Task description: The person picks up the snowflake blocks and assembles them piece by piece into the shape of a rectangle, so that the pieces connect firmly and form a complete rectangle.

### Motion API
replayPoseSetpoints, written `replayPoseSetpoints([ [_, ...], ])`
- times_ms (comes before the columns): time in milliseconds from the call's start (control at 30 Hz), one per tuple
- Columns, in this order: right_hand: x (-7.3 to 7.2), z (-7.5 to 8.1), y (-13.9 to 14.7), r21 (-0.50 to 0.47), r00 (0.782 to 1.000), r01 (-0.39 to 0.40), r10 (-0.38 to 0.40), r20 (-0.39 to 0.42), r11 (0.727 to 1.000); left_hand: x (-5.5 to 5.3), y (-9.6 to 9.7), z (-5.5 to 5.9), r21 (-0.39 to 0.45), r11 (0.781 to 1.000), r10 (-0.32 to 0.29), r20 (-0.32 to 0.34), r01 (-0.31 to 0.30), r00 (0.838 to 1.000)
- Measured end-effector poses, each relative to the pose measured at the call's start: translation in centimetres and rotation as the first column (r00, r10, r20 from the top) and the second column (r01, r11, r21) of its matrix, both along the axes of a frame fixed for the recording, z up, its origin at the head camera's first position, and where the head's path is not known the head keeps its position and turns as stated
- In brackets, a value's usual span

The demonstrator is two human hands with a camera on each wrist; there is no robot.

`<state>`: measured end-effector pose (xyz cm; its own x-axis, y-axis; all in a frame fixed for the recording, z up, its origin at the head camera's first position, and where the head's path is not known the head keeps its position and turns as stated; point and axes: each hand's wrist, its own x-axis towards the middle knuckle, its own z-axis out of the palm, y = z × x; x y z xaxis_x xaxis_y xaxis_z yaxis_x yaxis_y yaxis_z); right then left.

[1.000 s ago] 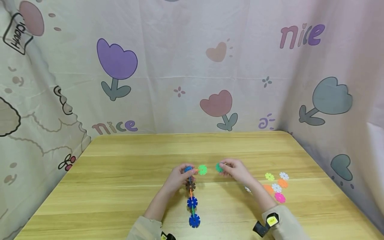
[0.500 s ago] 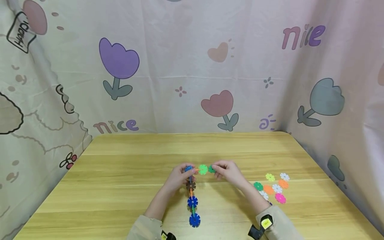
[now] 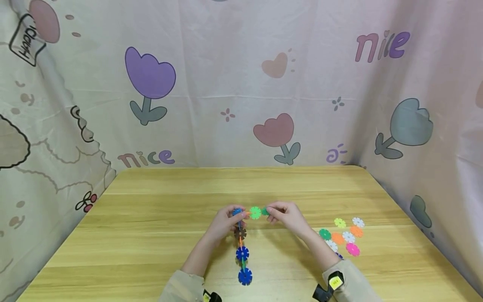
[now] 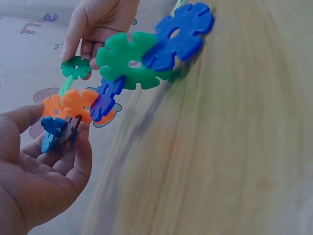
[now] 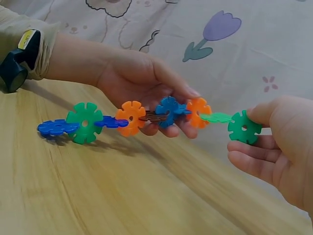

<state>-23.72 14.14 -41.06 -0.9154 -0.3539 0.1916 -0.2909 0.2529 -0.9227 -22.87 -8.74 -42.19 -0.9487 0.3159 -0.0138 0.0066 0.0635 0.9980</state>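
Note:
My left hand grips a chain of slotted plastic snowflake discs at a blue disc and an orange disc. From there the chain bends toward me through a brown disc, another orange one, and blue discs with a green one between. A light green disc sticks out to the right of the fingers. Thumb and fingers of my right hand pinch a dark green disc, its edge right at the light green disc's edge. In the head view those fingers partly cover it.
Right of my right forearm several loose discs lie on the wooden table: a green disc, a pink disc, a yellow disc, plus orange and white ones. A printed curtain stands behind the table.
My right hand has moved left, bringing the dark green disc from apart up to the light green disc, and the dark green disc has turned slightly. The left hand stays nearly still.

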Motion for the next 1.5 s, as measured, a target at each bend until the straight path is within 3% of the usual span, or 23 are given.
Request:
replayPoseSetpoints([
  [267,1.5,2.0,-0.9,-0.042,0.999,-0.038,0.037,-0.028,0.998,0.0,0.1,-0.1,0.004,1.0,-0.007,-0.004,0.007,1.0],
  [400,1.7,2.2,-0.9,-0.033,0.997,-0.061,0.059,-0.048,0.998,0.0,0.0,-0.1,0.007,1.0,-0.008,-0.01,0.008,1.0],
  [500,1.3,1.7,-0.6,-0.049,0.997,-0.072,0.072,-0.016,0.996,0.0,0.0,-0.1,0.004,1.0,-0.01,-0.015,0.01,1.0],
  [667,0.1,-0.4,0.0,-0.12,0.986,-0.071,0.088,0.141,0.99,-0.1,-0.1,-0.2,-0.008,1.0,-0.017,-0.024,0.017,1.0],
  [767,-0.2,-0.9,0.1,-0.145,0.977,-0.074,0.1,0.188,0.987,-0.1,-0.1,-0.3,-0.012,1.0,-0.015,-0.026,0.015,1.0],
  [1500,0.4,-0.2,-1.0,-0.142,0.987,-0.003,0.026,0.16,0.99,0.0,-0.7,0.1,-0.052,0.997,-0.064,-0.069,0.06,0.996],
])
